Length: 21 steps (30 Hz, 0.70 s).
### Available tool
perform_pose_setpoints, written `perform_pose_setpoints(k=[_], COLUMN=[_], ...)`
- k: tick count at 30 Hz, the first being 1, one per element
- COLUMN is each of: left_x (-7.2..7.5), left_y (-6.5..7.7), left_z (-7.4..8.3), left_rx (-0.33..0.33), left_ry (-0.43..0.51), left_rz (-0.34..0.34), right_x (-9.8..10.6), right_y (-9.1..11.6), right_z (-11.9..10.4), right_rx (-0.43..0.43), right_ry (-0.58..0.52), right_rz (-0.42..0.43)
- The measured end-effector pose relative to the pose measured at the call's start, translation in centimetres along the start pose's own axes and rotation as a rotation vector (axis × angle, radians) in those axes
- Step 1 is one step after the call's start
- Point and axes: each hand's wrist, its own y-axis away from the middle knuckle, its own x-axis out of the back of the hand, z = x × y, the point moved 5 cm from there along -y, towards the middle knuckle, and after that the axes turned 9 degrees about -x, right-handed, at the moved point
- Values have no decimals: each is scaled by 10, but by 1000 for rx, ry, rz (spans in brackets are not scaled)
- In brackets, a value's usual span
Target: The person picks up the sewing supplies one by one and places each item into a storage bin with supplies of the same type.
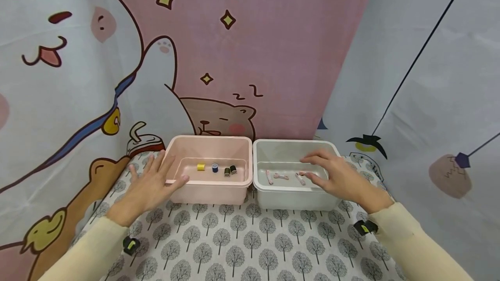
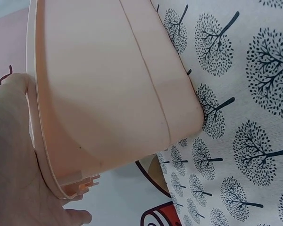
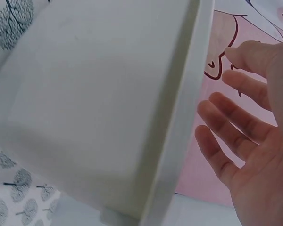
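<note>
My left hand [image 1: 150, 183] is at the left end of a pink plastic bin [image 1: 212, 194], fingers spread straight over its rim, and the left wrist view puts it against that rim. In the bin lie small thread spools: a yellow spool [image 1: 201, 167], a blue spool [image 1: 215, 168], an olive spool [image 1: 227, 171] and a black spool [image 1: 233, 169]. My right hand [image 1: 340, 177] hovers over the right end of a pale grey bin [image 1: 297, 200]. Its fingers are loosely bent, with nothing between them in the right wrist view. Several small pink clip-like pieces [image 1: 281, 176] lie inside that bin; their exact kind is unclear.
Both bins stand side by side on a cloth [image 1: 250, 242] printed with grey trees. A cartoon-printed curtain [image 1: 289, 55] hangs close behind them, and another white printed sheet [image 1: 422, 99] hangs on the right. Dark strap pieces sit at both wrists.
</note>
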Motion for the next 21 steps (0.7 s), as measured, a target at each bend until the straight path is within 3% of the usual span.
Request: perform_pose_setpoints(k=[14,21], left_x=[6,7], left_y=[2,4], left_z=[8,20], left_rx=[-24,-83], left_ry=[-16,-39], left_rz=[8,56], right_x=[-11,-18], right_y=[30,43], right_z=[-15,-18], right_rx=[30,-4], right_ry=[-40,5], right_rz=[125,172])
